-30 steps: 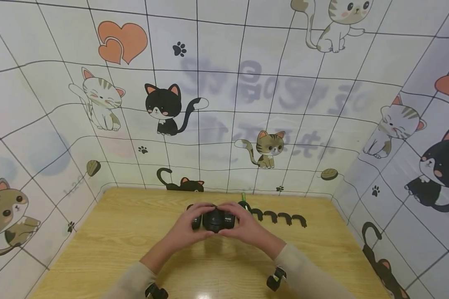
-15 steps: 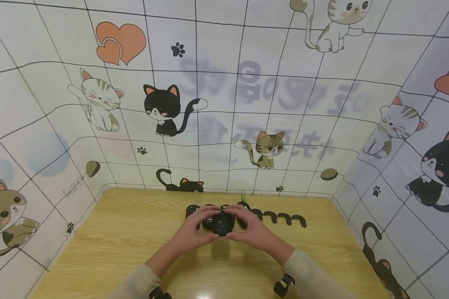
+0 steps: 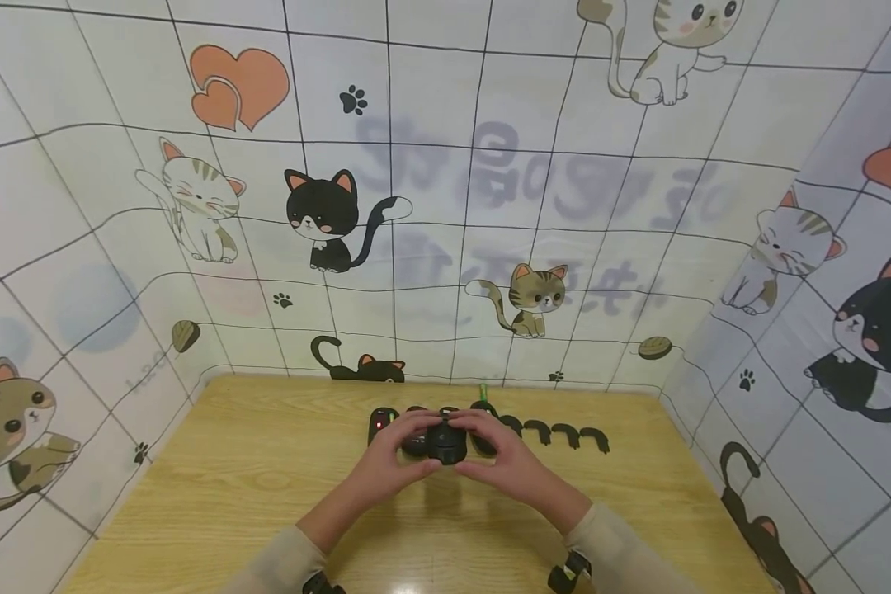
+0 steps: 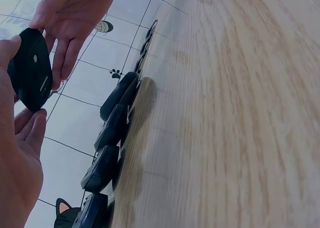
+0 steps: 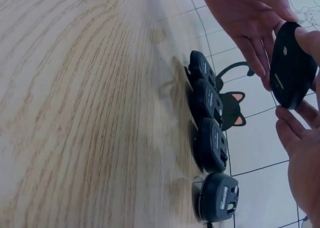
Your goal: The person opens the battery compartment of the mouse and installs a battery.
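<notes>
Both hands hold a black computer mouse (image 3: 446,444) between them, raised above the table. My left hand (image 3: 388,464) grips it from the left, thumb at the near edge and fingers at the far edge. My right hand (image 3: 499,459) grips the opposite side the same way. In the left wrist view the mouse's flat underside (image 4: 31,70) shows a small sensor hole and a slot; the right wrist view shows this underside (image 5: 290,65) too. Behind the hands several black mice stand in a row, the leftmost mouse (image 3: 382,422) with a red light, partly hidden by the fingers.
Right of the row, several curved black covers (image 3: 565,435) lie in a line. A thin green object (image 3: 483,393) sticks up behind the rightmost mouse (image 5: 218,197). The wooden table (image 3: 230,470) ends at a cat-patterned cloth wall (image 3: 445,190) at the back.
Both hands have shifted slightly right with the held mouse. The mice behind at left are more uncovered, and a red light now shows on the leftmost one.
</notes>
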### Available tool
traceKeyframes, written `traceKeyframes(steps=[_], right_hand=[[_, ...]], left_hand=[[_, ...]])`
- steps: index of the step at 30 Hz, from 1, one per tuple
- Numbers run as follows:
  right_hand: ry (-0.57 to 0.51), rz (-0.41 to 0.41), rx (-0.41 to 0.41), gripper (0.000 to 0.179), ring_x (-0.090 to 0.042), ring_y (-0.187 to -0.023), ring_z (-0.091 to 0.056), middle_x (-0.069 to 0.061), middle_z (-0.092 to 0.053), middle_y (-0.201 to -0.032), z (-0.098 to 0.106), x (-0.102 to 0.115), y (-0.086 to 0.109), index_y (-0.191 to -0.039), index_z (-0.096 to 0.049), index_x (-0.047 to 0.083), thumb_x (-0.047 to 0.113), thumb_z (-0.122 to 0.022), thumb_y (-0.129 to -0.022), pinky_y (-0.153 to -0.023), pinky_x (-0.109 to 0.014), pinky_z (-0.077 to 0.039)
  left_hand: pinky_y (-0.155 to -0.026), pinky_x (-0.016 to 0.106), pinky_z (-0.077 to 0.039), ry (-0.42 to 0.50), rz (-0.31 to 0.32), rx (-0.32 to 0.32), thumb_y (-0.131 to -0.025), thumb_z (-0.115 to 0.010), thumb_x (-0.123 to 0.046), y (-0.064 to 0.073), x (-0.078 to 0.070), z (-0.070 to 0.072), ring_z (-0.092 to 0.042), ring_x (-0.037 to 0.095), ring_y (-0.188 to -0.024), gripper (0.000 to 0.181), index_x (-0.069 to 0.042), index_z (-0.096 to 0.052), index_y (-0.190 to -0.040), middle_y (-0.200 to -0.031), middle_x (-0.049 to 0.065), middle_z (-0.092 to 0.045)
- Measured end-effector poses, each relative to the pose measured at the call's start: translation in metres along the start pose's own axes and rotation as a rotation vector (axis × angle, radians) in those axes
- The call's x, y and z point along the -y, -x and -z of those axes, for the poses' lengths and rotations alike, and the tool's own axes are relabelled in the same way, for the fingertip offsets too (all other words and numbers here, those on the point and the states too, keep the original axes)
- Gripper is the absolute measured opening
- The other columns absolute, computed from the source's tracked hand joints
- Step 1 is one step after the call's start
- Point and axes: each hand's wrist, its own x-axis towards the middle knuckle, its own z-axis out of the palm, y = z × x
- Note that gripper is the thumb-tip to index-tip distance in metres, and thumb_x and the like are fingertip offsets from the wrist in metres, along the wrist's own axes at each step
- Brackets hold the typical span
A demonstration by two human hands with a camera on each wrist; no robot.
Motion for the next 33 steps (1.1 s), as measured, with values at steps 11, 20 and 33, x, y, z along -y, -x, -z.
traceKeyframes(steps=[11, 20, 33], right_hand=[[-0.015, -0.024, -0.101, 0.05, -0.03, -0.146, -0.057, -0.005, -0.061, -0.155, -0.008, 0.006, 0.002, -0.151, -0.066, 0.02, 0.017, -0.082, -0.103, -0.116, -0.055, -0.052], [0.0, -0.049, -0.118, 0.049, -0.024, -0.142, -0.06, 0.003, -0.064, -0.15, -0.012, 0.006, 0.004, -0.153, -0.064, 0.025, 0.021, -0.078, -0.106, -0.114, -0.056, -0.054], [0.081, -0.028, -0.155, 0.049, -0.021, -0.141, -0.061, 0.009, -0.066, -0.149, -0.013, 0.011, 0.004, -0.15, -0.067, 0.027, 0.025, -0.081, -0.103, -0.112, -0.059, -0.055]], left_hand=[[-0.11, 0.053, -0.057, 0.106, 0.009, 0.002, -0.106, -0.078, -0.013, -0.001, -0.005, -0.01, -0.062, 0.032, -0.139, 0.05, -0.017, -0.064, -0.153, -0.158, 0.009, -0.058], [-0.102, 0.048, -0.062, 0.088, -0.051, -0.048, -0.101, -0.084, -0.012, -0.001, -0.003, -0.013, -0.066, 0.03, -0.132, 0.05, -0.018, -0.069, -0.148, -0.146, 0.007, -0.065], [-0.099, 0.043, -0.064, 0.098, -0.033, -0.067, -0.104, -0.08, -0.013, -0.001, -0.006, -0.014, -0.07, 0.029, -0.127, 0.044, -0.018, -0.069, -0.146, -0.143, 0.007, -0.067]])
